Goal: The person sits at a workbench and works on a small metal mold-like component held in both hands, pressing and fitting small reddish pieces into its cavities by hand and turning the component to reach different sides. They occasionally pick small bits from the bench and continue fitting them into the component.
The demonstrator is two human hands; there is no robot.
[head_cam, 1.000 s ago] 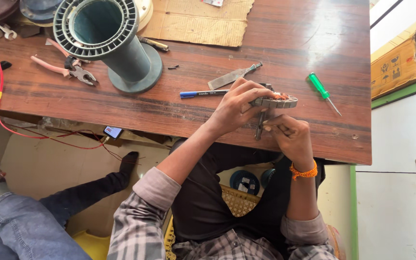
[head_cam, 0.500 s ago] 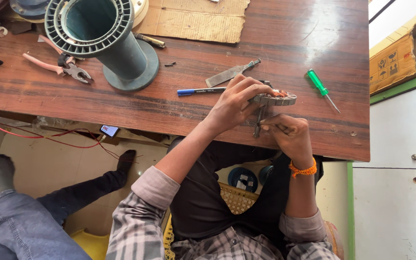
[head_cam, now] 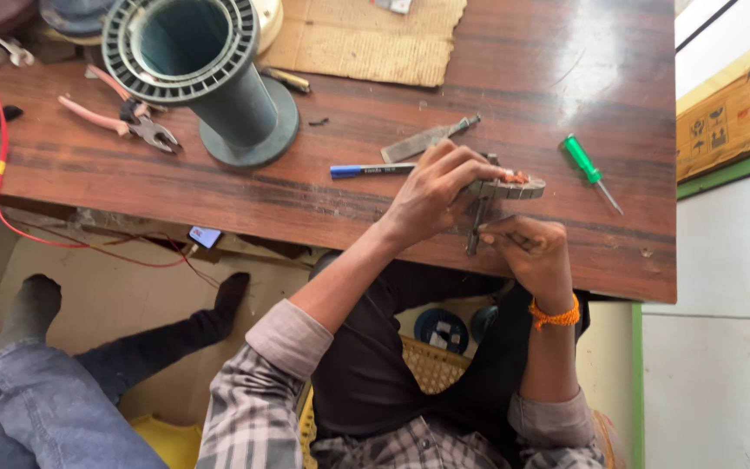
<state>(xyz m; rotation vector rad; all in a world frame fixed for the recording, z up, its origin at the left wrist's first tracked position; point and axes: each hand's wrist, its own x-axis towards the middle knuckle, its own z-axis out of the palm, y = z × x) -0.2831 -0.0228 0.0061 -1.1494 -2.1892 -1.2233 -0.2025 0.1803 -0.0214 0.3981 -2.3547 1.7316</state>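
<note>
While our head camera looks down, our left hand [head_cam: 431, 195] curls its fingers [head_cam: 470, 165] over a curved grey metal part [head_cam: 507, 188], pinching it near the front edge of the wooden counter [head_cam: 514, 78]. Our right hand [head_cam: 536, 252] closes its fingers round a thin tool [head_cam: 476, 224] touching the part from below. A blue pen [head_cam: 366, 170] lies just beside, a green screwdriver [head_cam: 590, 169] near, pliers [head_cam: 128, 122] and a ribbed spool [head_cam: 206, 78] well apart.

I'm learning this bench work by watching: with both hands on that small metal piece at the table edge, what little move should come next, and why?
Probably a small steadying press with the left hand. It grips the curved metal piece at the table's near edge, and the right hand holds a thin tool against it from below. What the tool is cannot be told.
</note>
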